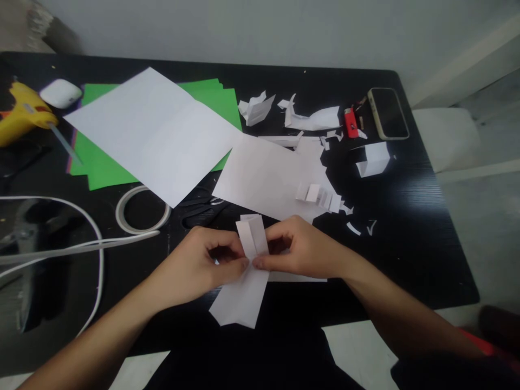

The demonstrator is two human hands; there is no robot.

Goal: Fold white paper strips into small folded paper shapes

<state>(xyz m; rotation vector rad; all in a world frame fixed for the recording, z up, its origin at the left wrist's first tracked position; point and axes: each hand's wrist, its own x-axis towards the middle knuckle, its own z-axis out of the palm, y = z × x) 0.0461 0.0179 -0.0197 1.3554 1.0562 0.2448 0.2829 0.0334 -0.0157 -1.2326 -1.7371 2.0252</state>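
Observation:
A folded piece of white paper stands between my two hands at the front of the black table, its lower end flaring toward me. My left hand pinches its left side between thumb and fingers. From the right, my right hand grips the same paper, the two thumbs almost meeting at its middle. Part of another white sheet shows beneath my right hand. Just beyond my hands lies a cut white sheet, with small folded paper strips on its right part.
A large white sheet rests on green sheets. Around them are a yellow glue gun, a white case, a tape roll, black scissors, paper scraps, a red lighter and a phone. White cable crosses the left.

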